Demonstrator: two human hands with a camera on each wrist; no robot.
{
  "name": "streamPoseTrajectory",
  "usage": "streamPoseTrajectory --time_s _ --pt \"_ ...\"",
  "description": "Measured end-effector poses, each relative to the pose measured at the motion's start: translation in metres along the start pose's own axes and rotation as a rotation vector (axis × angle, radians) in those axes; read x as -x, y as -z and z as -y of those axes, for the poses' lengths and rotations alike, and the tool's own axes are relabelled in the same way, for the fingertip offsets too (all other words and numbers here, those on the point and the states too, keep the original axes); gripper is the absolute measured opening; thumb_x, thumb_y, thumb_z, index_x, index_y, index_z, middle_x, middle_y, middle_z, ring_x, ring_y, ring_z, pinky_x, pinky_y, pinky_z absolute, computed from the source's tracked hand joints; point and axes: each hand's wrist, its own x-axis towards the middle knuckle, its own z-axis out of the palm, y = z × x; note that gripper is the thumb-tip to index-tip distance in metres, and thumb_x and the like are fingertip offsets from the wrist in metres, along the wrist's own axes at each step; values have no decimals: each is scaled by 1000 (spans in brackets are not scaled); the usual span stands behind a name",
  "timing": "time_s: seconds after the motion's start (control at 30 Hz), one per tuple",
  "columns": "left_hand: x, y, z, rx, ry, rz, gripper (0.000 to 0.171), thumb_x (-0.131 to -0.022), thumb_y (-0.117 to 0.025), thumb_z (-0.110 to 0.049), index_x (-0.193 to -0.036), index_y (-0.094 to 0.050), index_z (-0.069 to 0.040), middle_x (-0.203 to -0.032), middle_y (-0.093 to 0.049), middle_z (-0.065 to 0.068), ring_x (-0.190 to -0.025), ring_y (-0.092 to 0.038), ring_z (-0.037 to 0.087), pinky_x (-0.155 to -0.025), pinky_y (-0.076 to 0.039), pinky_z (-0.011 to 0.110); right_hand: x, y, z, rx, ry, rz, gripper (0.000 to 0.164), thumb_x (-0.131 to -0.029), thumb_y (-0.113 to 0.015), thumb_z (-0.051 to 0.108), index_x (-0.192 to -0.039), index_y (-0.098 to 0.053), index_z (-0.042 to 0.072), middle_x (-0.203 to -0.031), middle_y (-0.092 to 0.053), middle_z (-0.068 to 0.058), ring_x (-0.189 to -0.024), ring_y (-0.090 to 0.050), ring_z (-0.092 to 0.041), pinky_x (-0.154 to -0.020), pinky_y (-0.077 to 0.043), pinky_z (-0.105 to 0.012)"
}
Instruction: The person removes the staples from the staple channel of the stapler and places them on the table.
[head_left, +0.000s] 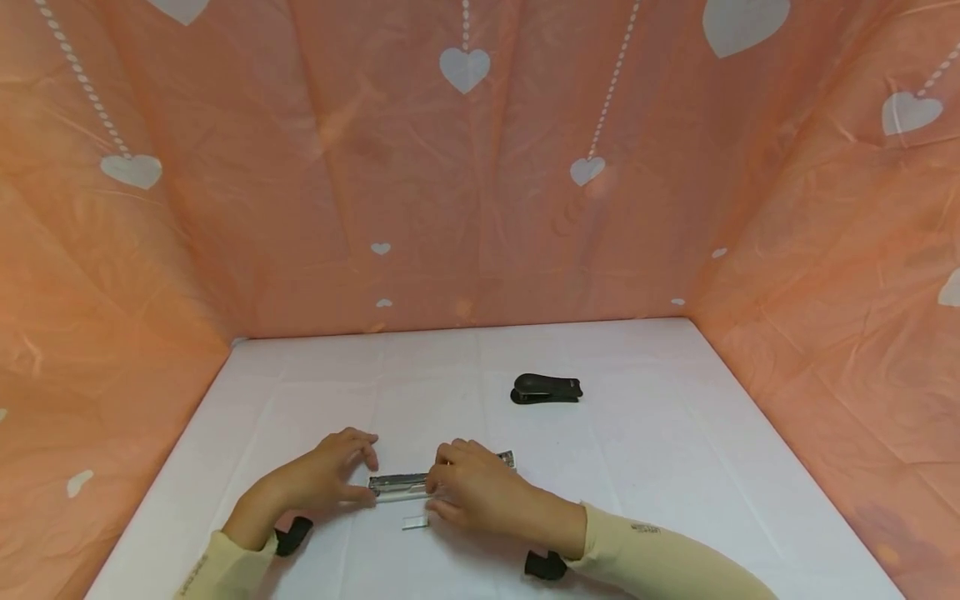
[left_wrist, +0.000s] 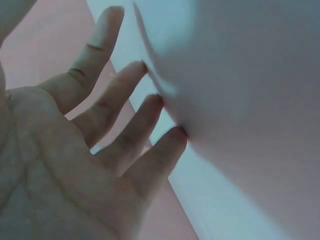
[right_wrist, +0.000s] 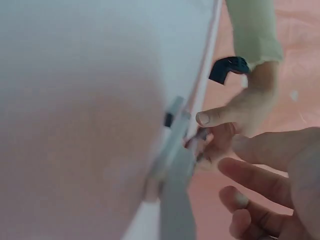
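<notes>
A black stapler (head_left: 546, 389) lies on the white table beyond both hands. Nearer, a long narrow strip-like pack (head_left: 397, 483), silvery and dark on top with a pale side, lies crosswise. My left hand (head_left: 322, 473) is at its left end, thumb and fingers spread apart; in the left wrist view the fingertips (left_wrist: 181, 134) come down at the white surface. Over the pack's middle is my right hand (head_left: 480, 490), hiding that part. Its loosely bent fingers show nothing between them in the right wrist view. A small clear-and-white piece (head_left: 415, 522) lies just in front of the pack.
The white-covered table (head_left: 660, 467) is enclosed at the back and sides by an orange cloth (head_left: 420, 183) with white hearts. Black wrist-worn devices (head_left: 545, 566) sit below both forearms, close over the table. Both arms wear pale yellow-green sleeves (head_left: 660, 550).
</notes>
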Motion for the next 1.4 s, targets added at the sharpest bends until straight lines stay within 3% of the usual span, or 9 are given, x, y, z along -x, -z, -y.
streamPoseTrajectory --time_s 0.2,0.37,0.5,0.7,0.9,1.07,1.4 --pt "0 9 0 96 -8 81 37 -87 -91 -29 -111 -66 -19 -153 -50 29 -144 -39 60 -113 -33 76 9 19 -12 -154 -44 -109 14 -95 -85 22 -104 -79 15 -95 -65 2 -93 -57 -8 -84 -50 -19" --pt "1 12 -4 98 21 110 37 -85 -92 -28 -109 -65 -19 -156 -48 28 -146 -36 61 -114 -31 76 17 28 -26 -166 -61 -211 15 -94 -86 20 -104 -77 14 -95 -65 2 -94 -57 -11 -84 -53 -25" --pt "0 17 -7 134 51 148 33 -90 -89 -31 -111 -67 -18 -158 -45 29 -148 -34 61 -114 -31 77 22 36 -40 -162 -86 -263 15 -95 -84 19 -106 -76 12 -100 -68 1 -94 -61 -16 -85 -54 -27" --pt "-9 26 -18 161 75 158 34 -99 -79 -38 -120 -69 -13 -151 -54 26 -144 -47 52 -113 -38 69 31 49 -67 -162 -130 -320 17 -94 -85 16 -108 -75 12 -100 -67 4 -93 -64 -22 -84 -55 -31" --pt "-31 30 -31 80 40 38 43 -104 -71 -41 -132 -67 -8 -147 -61 19 -141 -52 47 -111 -44 66 39 57 -93 -195 -160 -345 20 -95 -84 13 -111 -74 10 -102 -68 1 -97 -67 -23 -87 -59 -40" --pt "-59 29 -39 45 17 -40 48 -103 -73 -39 -138 -65 -6 -149 -60 18 -142 -53 46 -114 -42 65 44 60 -113 -214 -174 -339 21 -95 -83 10 -113 -73 7 -105 -70 -2 -102 -67 -21 -90 -59 -42" --pt "-113 17 -60 18 14 -62 53 -101 -77 -37 -143 -63 -8 -157 -54 17 -149 -46 40 -119 -39 60 52 60 -146 -239 -211 -339 25 -95 -80 4 -119 -71 0 -112 -71 -14 -106 -66 -30 -94 -55 -50"
